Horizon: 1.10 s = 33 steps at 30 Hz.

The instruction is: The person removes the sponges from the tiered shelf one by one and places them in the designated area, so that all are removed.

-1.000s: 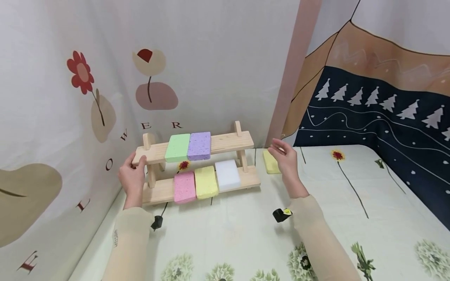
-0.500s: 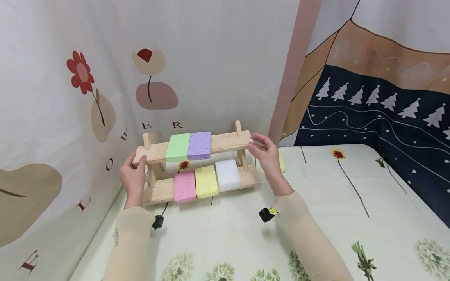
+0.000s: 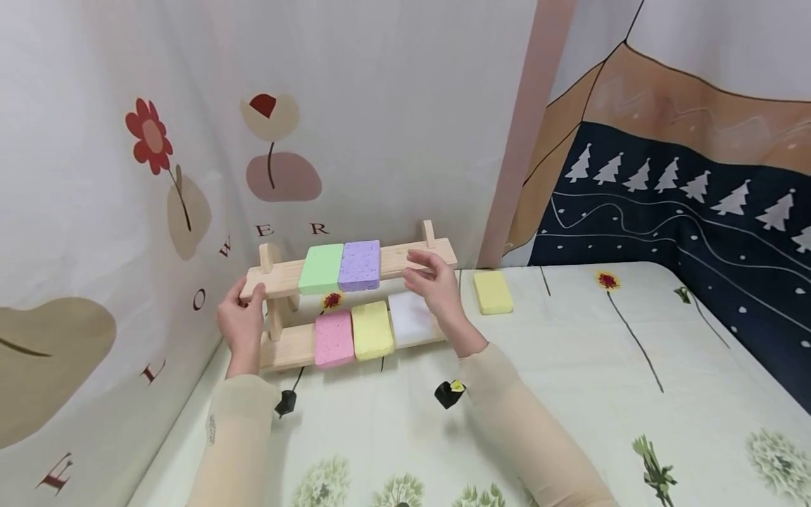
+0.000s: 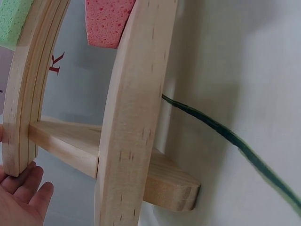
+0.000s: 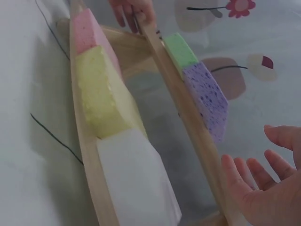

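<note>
A two-tier wooden rack (image 3: pixel 285 346) stands on the cloth. My left hand (image 3: pixel 242 322) grips the left end of its upper board, thumb on top and fingers curled beneath. On that board lie a green sponge (image 3: pixel 321 269) and a purple sponge (image 3: pixel 360 266) side by side. The lower board bears a pink sponge (image 3: pixel 334 339), a yellow sponge (image 3: pixel 373 331) and a white sponge (image 3: pixel 408 317). My right hand (image 3: pixel 438 290) is beside the upper board's right half with nothing in it; in the right wrist view its fingers (image 5: pixel 260 175) are relaxed and spread.
Another yellow sponge (image 3: pixel 493 292) lies on the flower-printed cloth (image 3: pixel 570 352) to the right of the rack. A white printed curtain (image 3: pixel 393 127) rises close behind the rack, and a dark tree-patterned cloth (image 3: pixel 671 211) hangs at the right.
My right hand has moved left, from near the loose yellow sponge, past the rack's right end to the upper board's right half. My left hand has kept its grip on the rack.
</note>
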Tool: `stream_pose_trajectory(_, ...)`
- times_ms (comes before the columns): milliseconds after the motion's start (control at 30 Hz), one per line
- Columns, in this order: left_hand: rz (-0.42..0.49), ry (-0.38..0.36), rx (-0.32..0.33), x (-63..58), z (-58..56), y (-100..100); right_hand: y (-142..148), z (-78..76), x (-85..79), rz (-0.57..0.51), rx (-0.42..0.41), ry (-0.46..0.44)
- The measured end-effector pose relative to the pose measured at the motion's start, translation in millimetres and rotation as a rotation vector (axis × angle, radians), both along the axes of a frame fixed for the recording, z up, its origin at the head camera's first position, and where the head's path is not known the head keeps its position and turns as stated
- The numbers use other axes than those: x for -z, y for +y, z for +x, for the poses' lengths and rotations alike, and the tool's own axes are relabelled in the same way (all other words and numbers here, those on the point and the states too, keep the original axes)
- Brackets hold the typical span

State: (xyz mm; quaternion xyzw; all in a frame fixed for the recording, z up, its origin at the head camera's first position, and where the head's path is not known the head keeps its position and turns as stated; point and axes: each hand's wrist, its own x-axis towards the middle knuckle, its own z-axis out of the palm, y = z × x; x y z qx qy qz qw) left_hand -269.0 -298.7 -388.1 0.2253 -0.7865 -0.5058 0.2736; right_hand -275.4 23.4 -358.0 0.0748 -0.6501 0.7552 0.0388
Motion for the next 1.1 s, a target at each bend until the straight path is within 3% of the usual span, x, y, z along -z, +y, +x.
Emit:
stream_pose_trajectory(400, -0.060, -0.007, -0.023, 5.3, -0.7, -1.6, -31.9, -2.1, 13.8, 0.037, -0.017, -0.016)
stream_pose_trajectory(1100, 0.008, 0.012, 0.002, 2.0, -1.1, -0.1, -54.7, -8.1, 15.2, -0.001, -0.003, -0.008)
